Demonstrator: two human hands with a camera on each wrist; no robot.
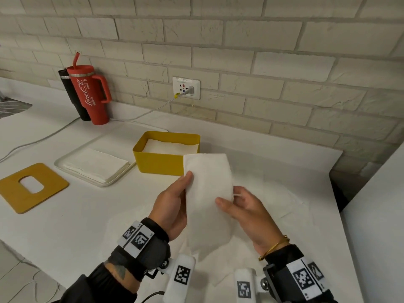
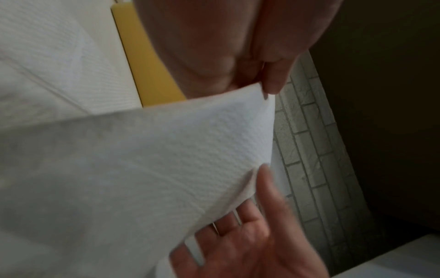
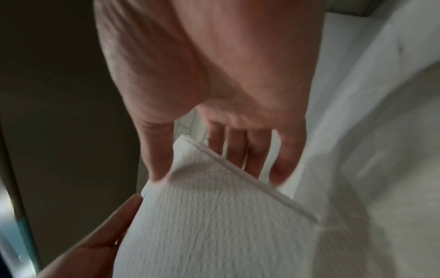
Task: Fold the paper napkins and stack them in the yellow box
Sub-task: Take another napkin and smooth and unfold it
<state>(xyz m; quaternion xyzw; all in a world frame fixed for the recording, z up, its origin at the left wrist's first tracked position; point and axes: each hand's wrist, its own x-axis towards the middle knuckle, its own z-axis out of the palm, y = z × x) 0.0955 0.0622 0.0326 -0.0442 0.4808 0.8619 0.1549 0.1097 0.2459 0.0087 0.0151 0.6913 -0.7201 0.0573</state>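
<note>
2 hands pinching napkin edges

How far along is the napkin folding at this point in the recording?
Done: the yellow box already holds folded white napkins. In hand: the left hand and right hand pinch one napkin above the counter, folded to a long strip, not yet boxed. Left: a stack of napkins waits on the white tray, and the box lid lies off.

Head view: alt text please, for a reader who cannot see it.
Both hands, left hand and right hand, hold a folded white napkin above a white counter, before a yellow box with napkins inside; a tray of napkins lies left.
</note>
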